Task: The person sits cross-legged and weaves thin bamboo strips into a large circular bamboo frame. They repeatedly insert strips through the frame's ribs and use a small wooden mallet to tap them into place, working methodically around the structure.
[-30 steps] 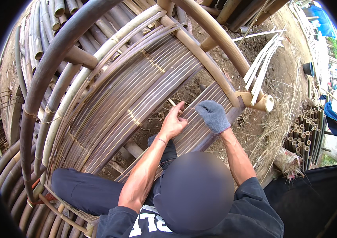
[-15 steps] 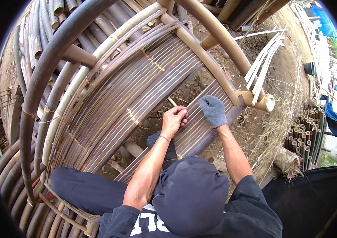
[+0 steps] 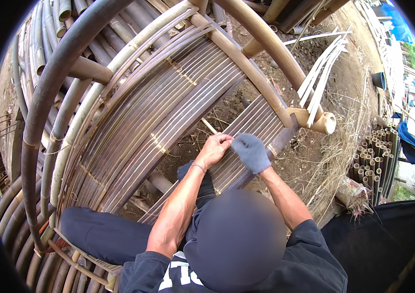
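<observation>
A big curved bamboo frame fills most of your view, its thick tan poles arching from the lower left up over the top and down to a cut, hollow pole end at centre right. Just inside it, a dark pole bends along the left side. Across the frame runs a wide band of thin bamboo slats, brown with a few paler strips, laid side by side and sweeping from the lower left to the upper centre; pale ties cross them at intervals. A shorter panel of slats sits just right of centre, flat and closely packed, slanting down toward your knees.

Your hands meet on that shorter panel, near the middle of the frame. Your bare left hand is curled, its fingertips pinched on a slat edge at the panel's near side. Your right hand, in a grey glove, is closed beside it, touching the left one's fingertips and pressing on the same slats; what it pinches, you cannot tell.

Bare dirt ground shows behind the panel. Loose pale strips lie in the upper right, and a bundle of cut bamboo tubes stands on end at the right edge.
</observation>
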Available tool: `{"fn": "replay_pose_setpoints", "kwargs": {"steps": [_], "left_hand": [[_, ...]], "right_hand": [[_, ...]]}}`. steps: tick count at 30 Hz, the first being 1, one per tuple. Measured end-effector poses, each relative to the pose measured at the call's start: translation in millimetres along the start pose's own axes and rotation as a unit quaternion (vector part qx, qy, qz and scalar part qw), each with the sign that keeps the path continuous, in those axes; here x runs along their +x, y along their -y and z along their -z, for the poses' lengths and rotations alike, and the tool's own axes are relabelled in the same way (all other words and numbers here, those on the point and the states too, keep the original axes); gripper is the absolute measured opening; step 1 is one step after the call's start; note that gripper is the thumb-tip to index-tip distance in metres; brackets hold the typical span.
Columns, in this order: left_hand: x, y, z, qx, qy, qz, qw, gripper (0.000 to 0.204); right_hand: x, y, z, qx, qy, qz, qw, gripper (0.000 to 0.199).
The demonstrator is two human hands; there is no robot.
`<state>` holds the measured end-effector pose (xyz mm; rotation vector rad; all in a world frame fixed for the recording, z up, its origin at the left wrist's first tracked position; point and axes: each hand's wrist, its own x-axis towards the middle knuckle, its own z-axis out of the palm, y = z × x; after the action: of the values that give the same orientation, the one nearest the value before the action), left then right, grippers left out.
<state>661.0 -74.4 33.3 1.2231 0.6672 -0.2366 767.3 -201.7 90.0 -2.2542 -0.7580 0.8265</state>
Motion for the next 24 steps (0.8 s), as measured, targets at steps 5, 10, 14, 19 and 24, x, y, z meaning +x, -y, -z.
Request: {"fn": "replay_pose_setpoints", "kwargs": {"steps": [5, 10, 14, 19, 24], "left_hand": [[2, 4, 10, 0.084, -0.035, -0.051, 0.995, 0.024], [2, 8, 10, -0.126, 0.008, 0.009, 0.992, 0.021], [4, 8, 10, -0.107, 0.018, 0.007, 0.994, 0.018], [5, 7, 13, -0.054, 0.027, 0.024, 0.998, 0.014], [5, 3, 11, 0.022, -0.017, -0.035, 0.999, 0.012]], "right_hand": [[17, -11, 5, 0.33, 0.036, -0.157, 0.93, 0.028], [11, -15, 1, 0.174, 0.065, -0.038, 0.982, 0.034], [6, -9, -3, 0.082, 0.044, -0.014, 0.996, 0.028], [10, -7, -4, 0.012, 0.037, -0.02, 0.999, 0.022], [11, -11, -9, -0.07, 0.028, -0.008, 0.997, 0.026]]}}
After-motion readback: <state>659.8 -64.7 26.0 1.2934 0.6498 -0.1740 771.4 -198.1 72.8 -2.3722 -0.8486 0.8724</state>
